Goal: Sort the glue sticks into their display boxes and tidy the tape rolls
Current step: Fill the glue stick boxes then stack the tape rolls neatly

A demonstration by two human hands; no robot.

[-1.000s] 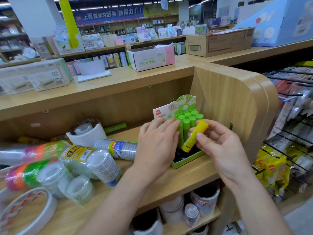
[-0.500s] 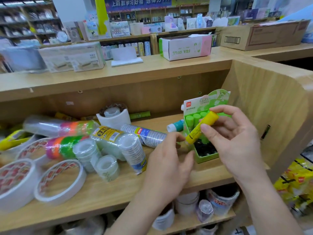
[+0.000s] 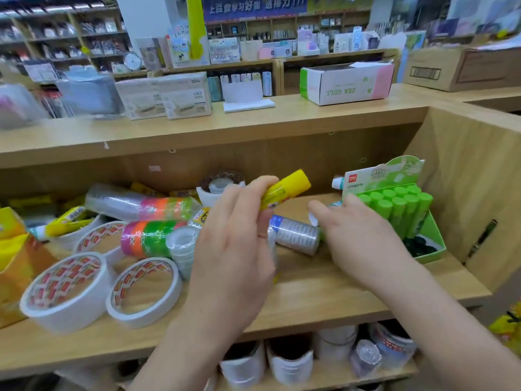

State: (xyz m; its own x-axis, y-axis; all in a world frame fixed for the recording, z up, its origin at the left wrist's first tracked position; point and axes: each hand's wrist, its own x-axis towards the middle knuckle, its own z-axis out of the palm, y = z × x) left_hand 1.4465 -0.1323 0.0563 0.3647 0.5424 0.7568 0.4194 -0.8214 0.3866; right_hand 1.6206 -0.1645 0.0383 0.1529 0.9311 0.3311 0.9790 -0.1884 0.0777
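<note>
My left hand [image 3: 234, 249] is shut on a yellow glue stick [image 3: 287, 187], held tilted above the middle of the wooden shelf [image 3: 324, 292]. My right hand [image 3: 363, 244] hovers with fingers spread, just left of the green display box [image 3: 431, 244], which holds several green-capped glue sticks [image 3: 400, 204] upright. A sleeve of clear tape rolls [image 3: 296, 234] lies under both hands. Two white tape rolls [image 3: 64, 294] [image 3: 143, 289] lie flat at the front left. A wrapped stack of coloured tape [image 3: 146, 238] lies behind them. A teal-capped glue stick [image 3: 337, 182] pokes out behind the green box.
A yellow-orange box [image 3: 17, 263] and loose yellow glue sticks [image 3: 64, 221] sit at the far left. The shelf's wooden side panel [image 3: 473, 179] stands close on the right. A white carton [image 3: 346, 83] rests on the top ledge. More tape rolls [image 3: 290, 359] fill the lower shelf.
The yellow glue stick has passed from my right hand to my left hand and moved left, away from the green box. My view has swung left along the shelf.
</note>
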